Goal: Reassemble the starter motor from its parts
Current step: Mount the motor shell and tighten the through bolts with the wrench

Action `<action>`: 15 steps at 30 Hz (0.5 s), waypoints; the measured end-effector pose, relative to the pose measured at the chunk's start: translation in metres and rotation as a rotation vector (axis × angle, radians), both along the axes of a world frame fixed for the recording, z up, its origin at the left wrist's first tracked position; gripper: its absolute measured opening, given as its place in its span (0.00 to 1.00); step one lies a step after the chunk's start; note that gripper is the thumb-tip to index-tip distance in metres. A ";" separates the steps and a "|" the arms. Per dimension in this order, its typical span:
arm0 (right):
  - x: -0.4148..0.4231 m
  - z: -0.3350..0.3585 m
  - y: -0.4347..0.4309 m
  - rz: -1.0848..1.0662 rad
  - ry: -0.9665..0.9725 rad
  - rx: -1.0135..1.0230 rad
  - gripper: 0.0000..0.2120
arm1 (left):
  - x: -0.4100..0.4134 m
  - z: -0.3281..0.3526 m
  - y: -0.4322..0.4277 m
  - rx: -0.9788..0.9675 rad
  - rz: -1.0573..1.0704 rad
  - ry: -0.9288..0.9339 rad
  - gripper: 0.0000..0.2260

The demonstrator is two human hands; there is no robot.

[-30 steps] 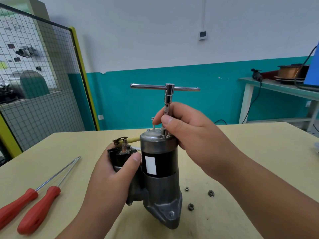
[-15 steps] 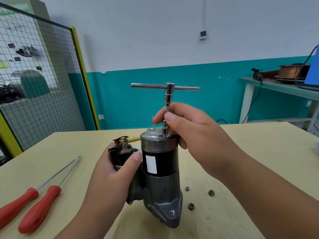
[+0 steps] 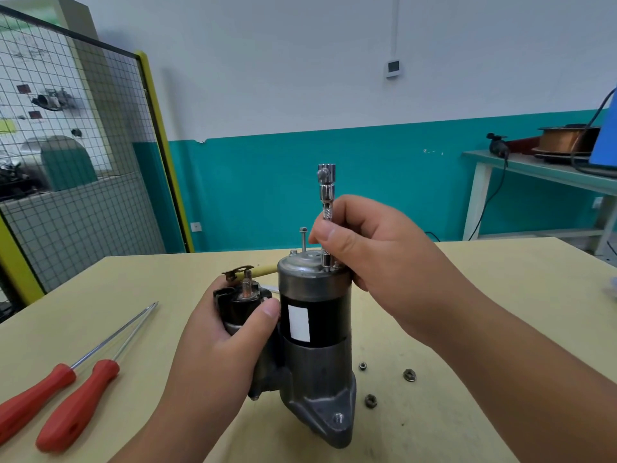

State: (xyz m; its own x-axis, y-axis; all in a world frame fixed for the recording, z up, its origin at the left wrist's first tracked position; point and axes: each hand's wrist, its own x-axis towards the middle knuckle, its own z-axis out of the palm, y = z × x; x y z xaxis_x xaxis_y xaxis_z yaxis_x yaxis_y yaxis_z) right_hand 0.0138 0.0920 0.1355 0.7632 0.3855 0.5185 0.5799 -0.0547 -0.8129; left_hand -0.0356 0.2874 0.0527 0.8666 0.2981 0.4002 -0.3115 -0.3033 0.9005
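The starter motor [image 3: 330, 312] stands upright on its nose housing near the middle of the table [image 3: 500, 295], a little toward the near edge, its long axis vertical and its end cap [image 3: 307, 265] on top. The left hand [image 3: 217, 349] wraps the black solenoid [image 3: 238, 305] on the motor's left side, thumb pressed across its front, bracing the unit. The right hand [image 3: 377, 259] reaches in from the right and pinches the knurled shaft of a T-handle socket wrench [image 3: 327, 195], whose socket sits on a fastener at the near-right rim of the end cap. The wrench runs in line with the motor's axis, straight up from the cap, so the right hand is the nearer one to the work and any turn goes about that vertical line. A 2nd long through-bolt [image 3: 303, 236] stands proud at the cap's far side, apparently not yet run down.

Against the view half a second back, the wrench's crossbar, then lying broadside left to right, now points end-on toward the camera, roughly a quarter turn; motor and left hand sit as they did.

On the table just right of the motor's base lie 3 loose nuts [image 3: 409, 375]. 2 red-handled screwdrivers [image 3: 76, 396] lie side by side toward the near-left corner. A wire-mesh guard [image 3: 83, 195] stands beyond the left edge.
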 end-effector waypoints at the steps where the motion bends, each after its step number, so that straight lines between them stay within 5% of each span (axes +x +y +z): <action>1: -0.001 0.000 -0.001 0.010 0.002 -0.005 0.10 | 0.000 0.000 0.000 -0.001 -0.002 -0.001 0.20; 15: 0.000 0.000 -0.002 0.008 -0.002 -0.013 0.09 | -0.001 -0.002 0.001 0.000 -0.003 -0.025 0.19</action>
